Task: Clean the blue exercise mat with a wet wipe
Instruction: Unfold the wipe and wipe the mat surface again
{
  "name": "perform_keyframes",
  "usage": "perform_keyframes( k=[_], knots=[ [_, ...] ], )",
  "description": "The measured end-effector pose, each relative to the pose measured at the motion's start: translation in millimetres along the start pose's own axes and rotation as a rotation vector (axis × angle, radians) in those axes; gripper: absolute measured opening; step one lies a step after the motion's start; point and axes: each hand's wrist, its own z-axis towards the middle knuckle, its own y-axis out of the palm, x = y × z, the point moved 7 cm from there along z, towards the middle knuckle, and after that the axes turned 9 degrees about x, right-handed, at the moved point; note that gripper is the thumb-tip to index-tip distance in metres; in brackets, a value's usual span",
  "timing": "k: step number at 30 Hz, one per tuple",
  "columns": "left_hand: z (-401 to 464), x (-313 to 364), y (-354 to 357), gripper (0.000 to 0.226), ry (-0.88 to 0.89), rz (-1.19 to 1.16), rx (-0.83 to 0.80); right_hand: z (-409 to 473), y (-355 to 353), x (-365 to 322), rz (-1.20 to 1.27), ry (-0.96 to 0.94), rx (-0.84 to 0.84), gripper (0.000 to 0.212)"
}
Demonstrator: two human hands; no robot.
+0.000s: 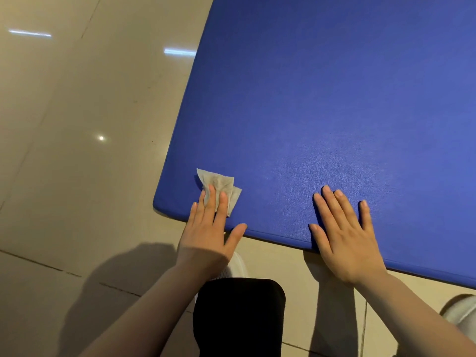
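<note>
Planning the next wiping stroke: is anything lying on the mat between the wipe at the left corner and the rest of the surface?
Only the right hand, resting flat on the blue mat near its front edge. The left hand presses the wipe at the near left corner; beyond both hands the mat shows nothing on it.

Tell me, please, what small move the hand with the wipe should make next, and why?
Probably slide the left hand with the wet wipe rightward along the near edge of the blue exercise mat, toward the right hand. The wipe sits at the near left corner under straight fingers, the right hand lies flat steadying the mat, and most of the surface lies beyond.
</note>
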Motion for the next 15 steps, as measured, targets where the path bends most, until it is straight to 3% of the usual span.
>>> perform_keyframes(
  k=[7,11,15],
  knots=[
    [-2.1,0.4,-15.7,0.051,-0.304,-0.537,0.055,10.9,-16.8,-25.2,0.276,0.266,0.085,0.049],
    [1.3,11.9,-19.4,0.048,-0.42,-0.8,0.051,20.8,-35.9,-77.7,0.608,0.205,0.133,0.04],
    [6.6,19.2,-20.0,0.051,-0.493,-0.871,-0.007,25.1,-40.7,-122.2,0.998,0.243,0.1,0.038]
  ],
)
